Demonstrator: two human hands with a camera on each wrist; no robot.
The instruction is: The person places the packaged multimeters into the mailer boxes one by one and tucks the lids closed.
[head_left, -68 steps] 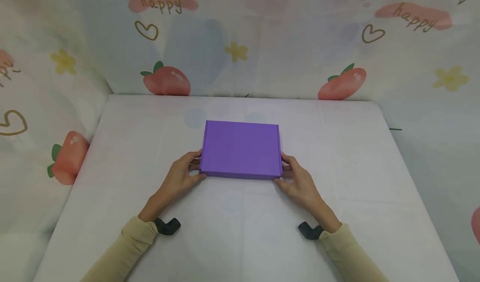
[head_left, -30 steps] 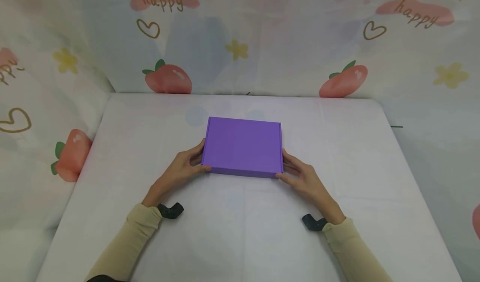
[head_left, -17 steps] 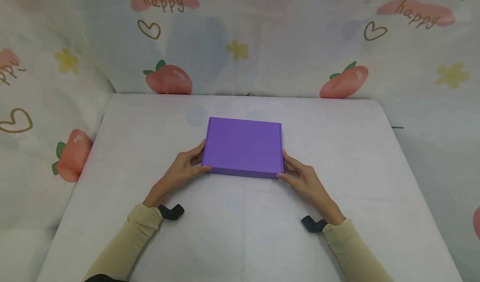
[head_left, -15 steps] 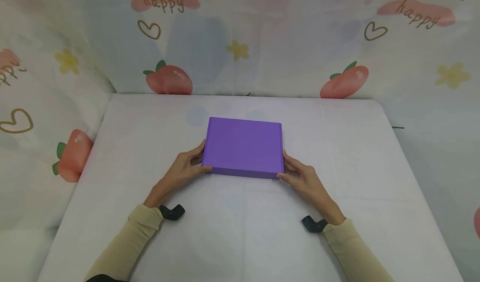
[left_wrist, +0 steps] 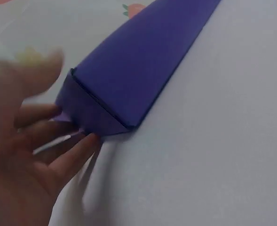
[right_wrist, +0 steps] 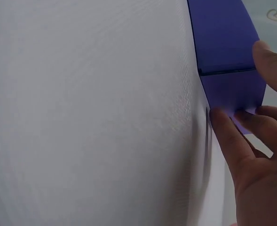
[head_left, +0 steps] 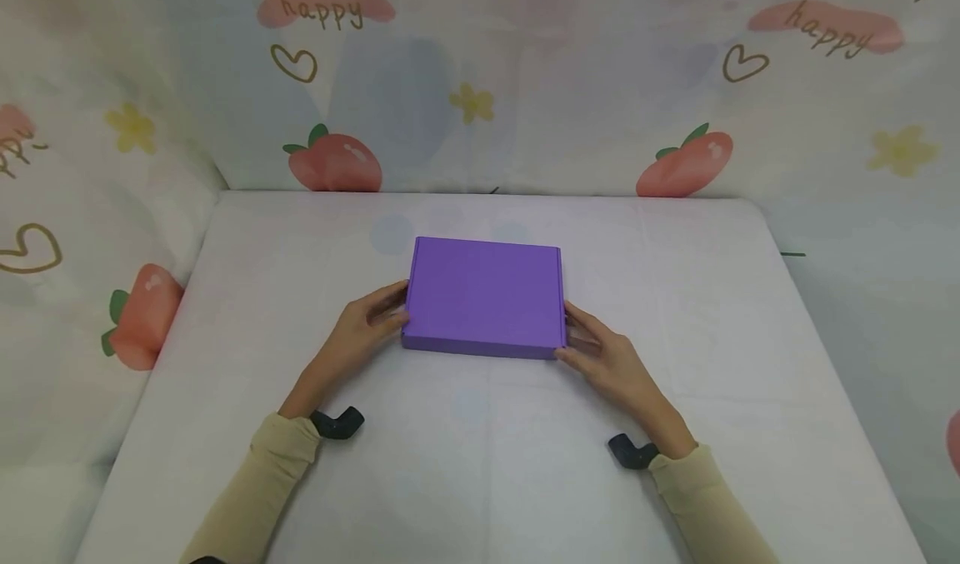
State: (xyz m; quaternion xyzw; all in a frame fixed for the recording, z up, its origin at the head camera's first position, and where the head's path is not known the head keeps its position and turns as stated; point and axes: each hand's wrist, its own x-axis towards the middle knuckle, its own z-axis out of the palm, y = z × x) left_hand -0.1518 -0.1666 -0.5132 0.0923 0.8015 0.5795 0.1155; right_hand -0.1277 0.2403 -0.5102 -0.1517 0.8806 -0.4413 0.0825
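A flat purple cardboard box point(head_left: 486, 297) with its lid down lies on the white-covered table. At its left end is my left hand point(head_left: 352, 331); its fingertips touch the short side, and the thumb is raised beside the lid edge. In the left wrist view that thumb point(left_wrist: 44, 73) is blurred, apart from the box's end flap point(left_wrist: 93, 106). My right hand point(head_left: 611, 364) holds the near right corner, thumb at the front face and fingers on the short side. Its spread fingertips point(right_wrist: 218, 115) meet the end panel point(right_wrist: 234, 89) in the right wrist view.
The white cloth point(head_left: 480, 464) covers the tabletop. A printed curtain point(head_left: 525, 89) with strawberries and "happy" lettering stands behind the table and along its sides. A black wrist mount point(head_left: 337, 423) sits at the left cuff, and another black mount point(head_left: 632, 451) at the right.
My left thumb has come off the front corner and moved up and left, opening away from the box. The right hand keeps its place. Earlier, the box shifted slightly away from me.
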